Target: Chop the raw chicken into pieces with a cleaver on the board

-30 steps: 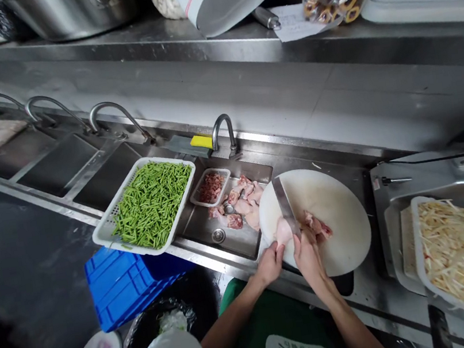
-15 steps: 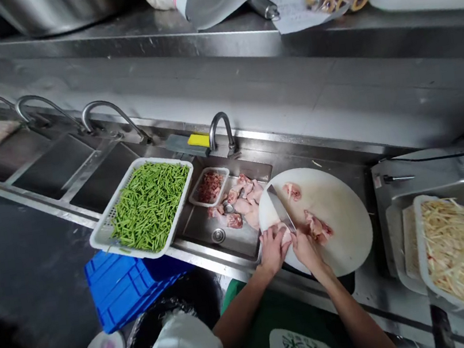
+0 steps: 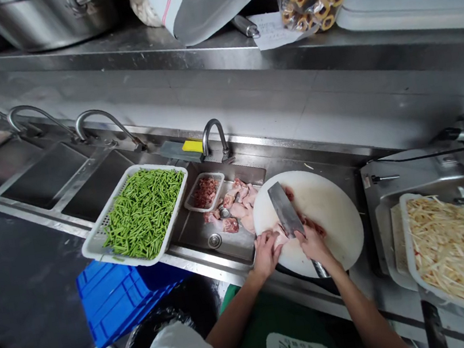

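My right hand (image 3: 313, 244) grips a cleaver (image 3: 284, 208), its broad blade tilted over a round white cutting board (image 3: 336, 205). Against the board's left side, my left hand (image 3: 267, 255) is closed on a piece of raw chicken (image 3: 281, 235), close to the blade. Further cut chicken (image 3: 315, 226) lies partly hidden behind the cleaver and my right hand. In the sink to the left are several raw chicken pieces (image 3: 243, 207) and a small white basket (image 3: 190, 204) of diced meat.
A white basket (image 3: 95, 248) of cut green beans rests across the sink edge. Bean sprouts fill another basket (image 3: 410, 252) at the right. A faucet (image 3: 221, 135) rises behind the sink. Overhead runs a steel shelf (image 3: 206, 60); a blue crate (image 3: 107, 300) sits below the counter.
The cleaver has turned from nearly edge-on to showing its flat face, with its handle end now visible below my right hand. My left hand stays on the chicken. The view has shifted slightly.
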A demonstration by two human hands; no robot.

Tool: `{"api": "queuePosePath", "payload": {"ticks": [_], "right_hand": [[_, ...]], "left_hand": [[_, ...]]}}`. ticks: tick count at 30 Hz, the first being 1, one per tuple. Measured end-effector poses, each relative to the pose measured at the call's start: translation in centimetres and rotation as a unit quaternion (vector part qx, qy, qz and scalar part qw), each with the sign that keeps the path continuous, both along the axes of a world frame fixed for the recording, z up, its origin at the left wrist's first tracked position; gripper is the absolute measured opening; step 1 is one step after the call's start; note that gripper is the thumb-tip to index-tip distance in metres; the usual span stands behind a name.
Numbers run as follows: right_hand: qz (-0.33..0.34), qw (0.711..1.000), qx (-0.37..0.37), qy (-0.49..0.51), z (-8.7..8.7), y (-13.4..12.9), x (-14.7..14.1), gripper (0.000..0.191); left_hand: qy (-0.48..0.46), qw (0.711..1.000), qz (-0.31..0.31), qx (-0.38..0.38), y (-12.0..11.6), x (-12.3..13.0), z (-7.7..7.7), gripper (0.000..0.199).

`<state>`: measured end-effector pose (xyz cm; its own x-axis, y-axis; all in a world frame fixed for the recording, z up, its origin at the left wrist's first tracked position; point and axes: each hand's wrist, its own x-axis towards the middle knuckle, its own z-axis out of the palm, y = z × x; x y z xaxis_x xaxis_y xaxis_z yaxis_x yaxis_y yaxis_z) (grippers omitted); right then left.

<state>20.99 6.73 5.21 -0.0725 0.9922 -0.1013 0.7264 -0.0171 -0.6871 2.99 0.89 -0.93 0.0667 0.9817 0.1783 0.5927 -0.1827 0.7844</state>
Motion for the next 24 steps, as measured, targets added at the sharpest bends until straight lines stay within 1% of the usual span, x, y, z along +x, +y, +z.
{"api": "queuePosePath", "payload": {"ticks": [1, 2, 6, 8, 9, 10, 11, 12, 13, 16, 18, 21, 24], "right_hand": [[0.002, 0.999, 0.039, -0.035, 0.6, -0.2, -0.6, 0.035], [0.001, 0.996, 0.062, -0.057, 1.3, -0.4, -1.1, 0.037], [-0.013, 0.988, 0.122, -0.097, 5.3, -2.0, -2.5, 0.039], [-0.053, 0.983, 0.145, -0.101, 7.0, -3.0, -2.7, 0.044], [-0.079, 0.98, 0.155, -0.1, 7.5, -3.4, -2.8, 0.046], [-0.104, 0.976, 0.163, -0.097, 7.6, -3.8, -2.9, 0.049], [-0.119, 0.974, 0.167, -0.094, 7.3, -4.0, -3.1, 0.051], [-0.121, 0.975, 0.162, -0.092, 6.6, -4.2, -3.3, 0.051], [-0.107, 0.979, 0.147, -0.092, 5.6, -4.2, -3.6, 0.051], [-0.017, 0.992, 0.057, -0.112, 2.0, -3.9, -4.0, 0.044], [0.027, 0.99, -0.002, -0.139, 0.3, -4.2, -3.5, 0.039], [0.049, 0.978, -0.076, -0.186, -0.8, -6.2, -1.8, 0.033], [0.058, 0.965, -0.139, -0.217, -0.8, -8.4, -0.1, 0.031]], "left_hand": [[-0.015, 1.0, 0.013, 0.004, -0.1, 0.0, 0.0, 0.036], [-0.033, 0.999, 0.032, 0.01, -0.2, 0.0, -0.1, 0.033], [-0.116, 0.985, 0.125, 0.038, -0.9, -0.9, -0.1, 0.018], [-0.133, 0.978, 0.152, 0.049, -1.5, -1.6, 0.0, 0.013], [-0.134, 0.976, 0.161, 0.054, -1.8, -1.9, 0.1, 0.011], [-0.131, 0.975, 0.168, 0.058, -2.0, -2.0, 0.2, 0.01], [-0.126, 0.976, 0.169, 0.059, -2.2, -2.0, 0.3, 0.01], [-0.119, 0.978, 0.162, 0.057, -2.4, -1.8, 0.4, 0.011], [-0.109, 0.982, 0.145, 0.055, -2.5, -1.5, 0.5, 0.011], [-0.079, 0.994, 0.061, 0.04, -2.3, -0.1, 0.4, 0.011], [-0.071, 0.997, 0.033, 0.028, -1.9, 0.8, 0.2, 0.014], [-0.076, 0.996, 0.043, 0.018, -1.3, 1.3, -0.2, 0.018], [-0.075, 0.996, 0.039, 0.022, -1.1, 1.0, -0.5, 0.019]]}}
